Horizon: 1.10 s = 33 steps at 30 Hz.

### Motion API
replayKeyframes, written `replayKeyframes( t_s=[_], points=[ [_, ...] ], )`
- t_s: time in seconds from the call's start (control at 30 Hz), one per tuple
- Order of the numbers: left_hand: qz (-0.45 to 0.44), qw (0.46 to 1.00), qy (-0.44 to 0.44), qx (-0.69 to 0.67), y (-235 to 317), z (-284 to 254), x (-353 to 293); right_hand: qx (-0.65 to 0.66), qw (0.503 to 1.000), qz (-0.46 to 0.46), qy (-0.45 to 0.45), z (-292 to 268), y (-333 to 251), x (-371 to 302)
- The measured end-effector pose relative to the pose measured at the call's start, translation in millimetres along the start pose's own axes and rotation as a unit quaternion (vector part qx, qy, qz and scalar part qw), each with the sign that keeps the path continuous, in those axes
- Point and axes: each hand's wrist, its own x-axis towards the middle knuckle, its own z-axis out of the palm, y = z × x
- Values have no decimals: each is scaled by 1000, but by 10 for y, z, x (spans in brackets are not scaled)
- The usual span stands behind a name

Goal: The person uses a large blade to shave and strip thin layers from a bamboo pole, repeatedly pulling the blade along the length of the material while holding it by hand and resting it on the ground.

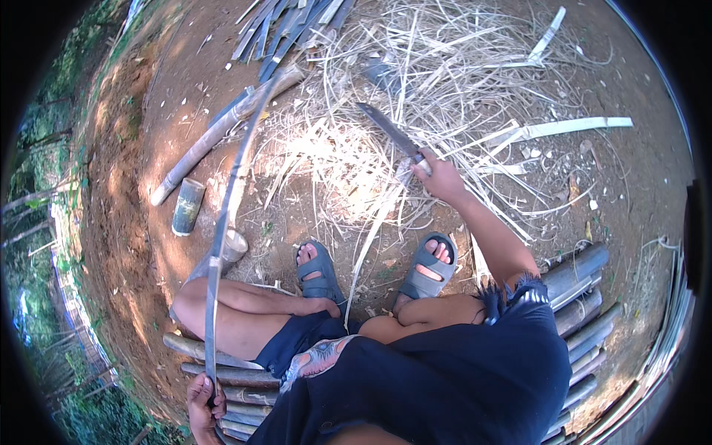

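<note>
My left hand [204, 402], low at the left beside the bamboo bench, is closed round the lower end of a long, narrow bamboo strip [212, 304]. The strip rises past my left knee and bends away toward the far side. Out in front, my right hand [439, 179] grips a large knife [391, 131] by its handle, the blade pointing up and to the left over a heap of thin bamboo shavings [445, 70]. Knife and strip are well apart. One thin pale sliver [368, 241] runs from my lap to the heap.
I sit on a bench of bamboo poles [582, 300]. At the left lie a long bamboo pole [222, 130] and a short dark bamboo section [189, 208]. Dark split strips [285, 33] are piled at the far side, and a wide pale strip [578, 127] lies at the right.
</note>
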Motion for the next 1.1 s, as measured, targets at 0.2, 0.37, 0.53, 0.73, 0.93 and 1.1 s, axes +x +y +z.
replayKeyframes(
  t_s=[0.2,0.37,0.53,0.73,0.93,1.1],
  points=[
    [222,961,64,154,1084,842,1420,-79,994,-20,-76,382,-137,-359],
    [309,926,50,210,2427,1241,3138,-56,993,-99,27,272,-54,-500],
    [327,910,53,247,3519,1953,4199,135,904,-16,406,-433,722,-481],
    [550,605,342,464,4219,2042,4941,154,862,224,428,-1297,1679,153],
    [523,410,194,722,3761,2625,4165,174,767,476,394,-1781,2148,753],
    [471,487,16,735,2970,2635,3093,173,714,540,412,-1556,2434,1011]
  ],
)
